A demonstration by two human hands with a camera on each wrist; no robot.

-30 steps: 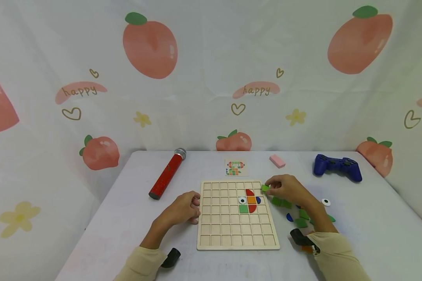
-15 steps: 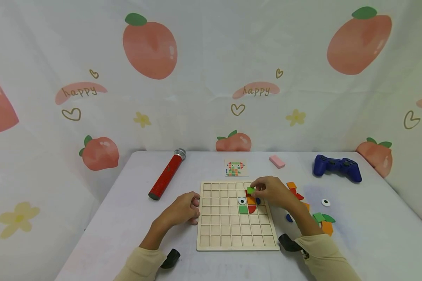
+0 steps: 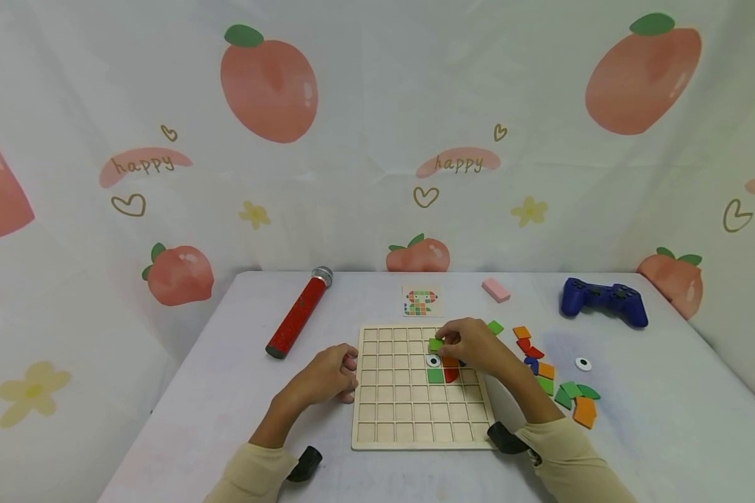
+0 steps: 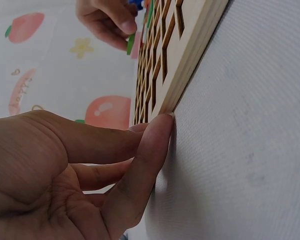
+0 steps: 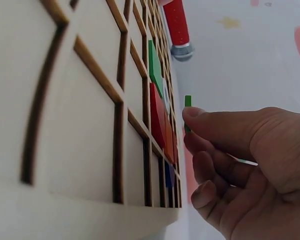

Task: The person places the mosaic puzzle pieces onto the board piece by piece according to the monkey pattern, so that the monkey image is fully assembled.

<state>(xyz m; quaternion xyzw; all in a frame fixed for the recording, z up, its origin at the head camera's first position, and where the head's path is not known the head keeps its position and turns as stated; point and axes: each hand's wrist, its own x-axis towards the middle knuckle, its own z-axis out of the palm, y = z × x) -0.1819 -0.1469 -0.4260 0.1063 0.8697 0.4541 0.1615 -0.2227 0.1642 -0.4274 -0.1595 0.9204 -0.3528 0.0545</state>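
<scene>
My right hand (image 3: 475,344) pinches a small green square tile (image 5: 188,101) between thumb and fingertips, over the upper right part of the wooden grid board (image 3: 424,445). In the right wrist view the tile stands edge-on, apart from the board. Around it on the board sit a white eye tile (image 3: 433,361), an orange square (image 3: 449,361), a red curved tile (image 3: 451,375) and another green square (image 3: 435,376). The hand covers part of this group. My left hand (image 3: 324,373) holds the board's left edge, thumb and finger at the rim in the left wrist view.
Loose coloured tiles lie right of the board, among them an orange piece (image 3: 584,412) and an eye tile (image 3: 582,364). Behind the board are a pattern card (image 3: 423,302) and a pink block (image 3: 495,290). A red microphone (image 3: 298,314) lies left, a blue game controller (image 3: 604,300) right.
My right hand has carried the green tile leftward from the board's right edge, past the red piece, to above the eye tile. The left hand has stayed at the board's edge.
</scene>
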